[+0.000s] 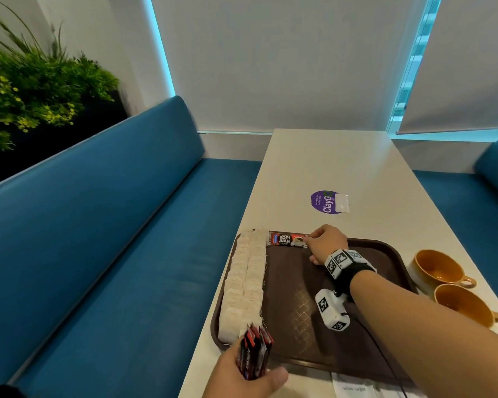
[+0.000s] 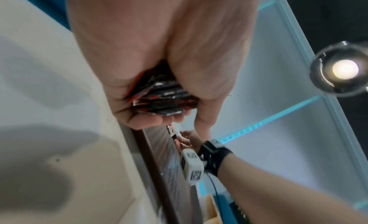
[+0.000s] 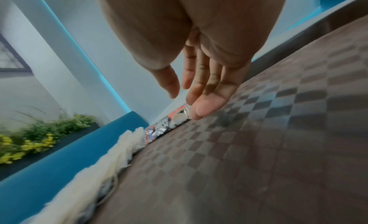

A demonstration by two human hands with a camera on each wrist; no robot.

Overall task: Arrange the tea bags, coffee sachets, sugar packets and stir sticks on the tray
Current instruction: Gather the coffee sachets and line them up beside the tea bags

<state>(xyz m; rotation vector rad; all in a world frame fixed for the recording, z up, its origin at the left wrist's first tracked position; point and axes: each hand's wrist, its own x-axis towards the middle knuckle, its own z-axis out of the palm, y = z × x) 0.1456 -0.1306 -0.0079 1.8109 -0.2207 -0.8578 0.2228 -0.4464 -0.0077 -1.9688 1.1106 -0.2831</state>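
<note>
**Laying the first coffee sachet along the tray's far edge**

Squaring the long red-and-black "Kopi Juan" coffee sachet against the far rim of the dark brown plastic tray looks like the step in hand. To do it well, I would keep the sachet flat and parallel to the rim, its left end butted just beside the double column of pale paper tea bags without riding over them, and lift the fingers straight up so the light foil does not drag askew. Later sachets can then line up below it in a tidy row.

The right hand reaches over the tray with its fingers loosely extended; its fingertips touch the sachet's right end, pressing or nudging rather than gripping. Whether any pinch remains I cannot tell for certain; the wrist view shows the fingers straight.

The left hand hovers at the tray's near-left corner, clenched round an upright bundle of spare red-and-black coffee sachets, thumb across the front.

Tea bags fill the tray's left side. Two ochre ceramic cups sit on the white table, just right of the tray.
</note>
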